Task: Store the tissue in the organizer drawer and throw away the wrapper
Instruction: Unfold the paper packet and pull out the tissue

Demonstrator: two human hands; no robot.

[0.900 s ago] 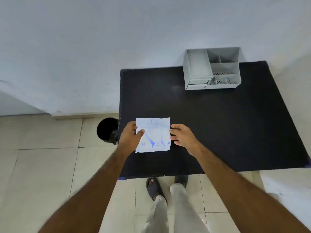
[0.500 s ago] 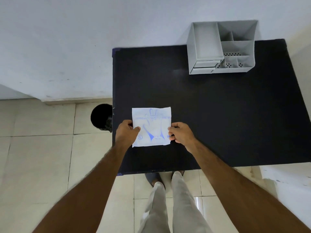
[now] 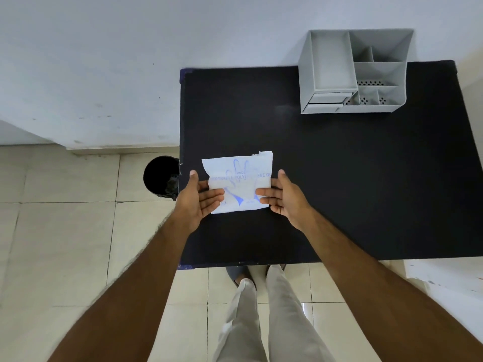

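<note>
Above the near-left part of the black worktop [image 3: 339, 178] the person holds a flat white packet [image 3: 239, 182] printed in blue, one hand at each side edge. The left hand [image 3: 200, 199] has its thumb up along the packet's left edge and its fingers [image 3: 213, 198] lying across the face, grasping it; the right hand [image 3: 283, 197] mirrors this on the right edge, thumb up, fingers across the lower right corner. Gripping both sides like this looks like a set-up for pulling the wrapper apart, and the far right corner already shows a small torn, lifted flap, so opening seems to have begun. Any tissue is presumably inside; I cannot tell it apart from the wrapper. The grey organizer [image 3: 352, 71] stands far right on the worktop against the wall, well apart from the hands, with its small drawer [image 3: 328, 98] at the near-left front apparently shut, so it would need pulling out before anything goes in. A black bin [image 3: 160, 176] sits on the tiled floor just left of the worktop, close beside the left hand, handy for dropping the wrapper.
</note>
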